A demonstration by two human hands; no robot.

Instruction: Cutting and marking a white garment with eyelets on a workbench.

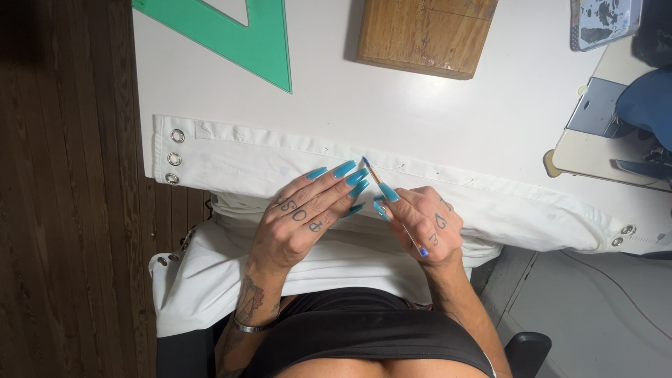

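Fabric: white cloth, thick and folded, lies across the near edge of the white table and hangs down over the person's lap.
Fabric details: metal eyelets sit in a row of three at its left end; more eyelets show at the far right end; a seamed band runs along its upper fold.
Tool: thin pencil-like stick, orange along the shaft with a blue end near the palm, lies slanted, its tip touching the cloth's seam just above the fingers.
Right hand: right hand is closed around the stick in a writing grip, thumb and forefinger pinching it, resting on the cloth.
Left hand: left hand grips nothing; it lies flat on the cloth, fingers stretched toward the stick's tip, long turquoise nails just beside it.
Wrist: a thin bracelet circles the left wrist.
Far table, left: green set square, partly cut off by the top edge, well apart from the hands.
Far table, middle: wooden block beyond the cloth.
Right edge: part of a sewing machine and some blue cloth.
Floor: dark wooden boards to the left of the table.
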